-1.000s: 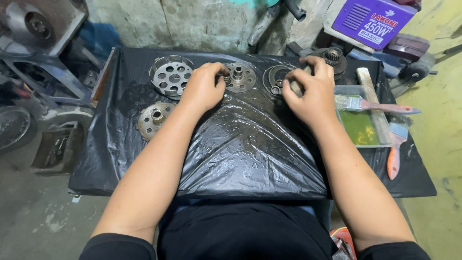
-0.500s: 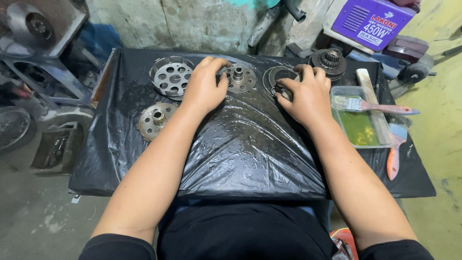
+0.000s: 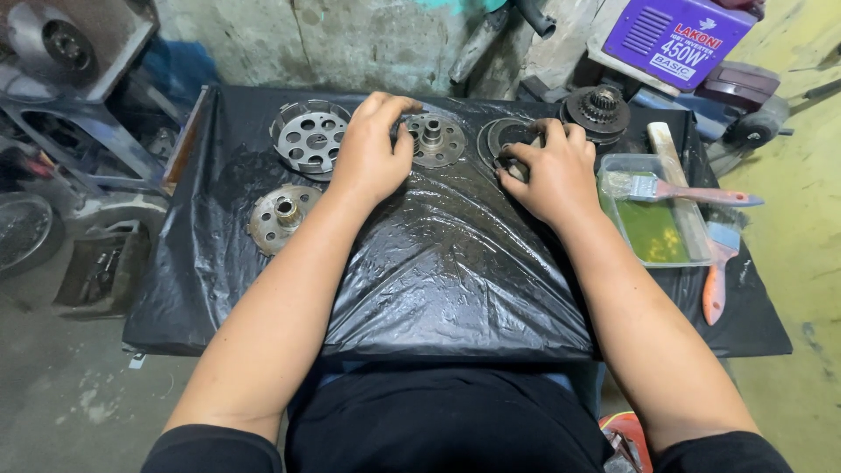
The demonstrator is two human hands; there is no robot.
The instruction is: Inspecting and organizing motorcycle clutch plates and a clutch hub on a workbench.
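The left hand (image 3: 372, 153) lies on the counter (image 3: 438, 271), which is covered with a black plastic sheet (image 3: 420, 254). Its fingers curl around the edge of a round metal plate with a center hub (image 3: 435, 138), touching it at the left side — the grasp is loose, not a fist. The right hand (image 3: 547, 171) rests over a dark ring-shaped disc (image 3: 501, 136) just beside that plate; the fingers are bent over the disc and the thumb presses at its near edge, so the hand is grasping it.

To the left of the left hand stands a drum-like part with round holes (image 3: 309, 136), and nearer to the person lies a smaller hub plate (image 3: 280, 215). Behind the right hand sits a dark gear assembly (image 3: 597, 109). At the right is a clear plastic tray (image 3: 696, 256) with greenish liquid, a paintbrush (image 3: 674, 191) resting across it — a second brush with an orange handle (image 3: 717, 267) lies beside the tray.
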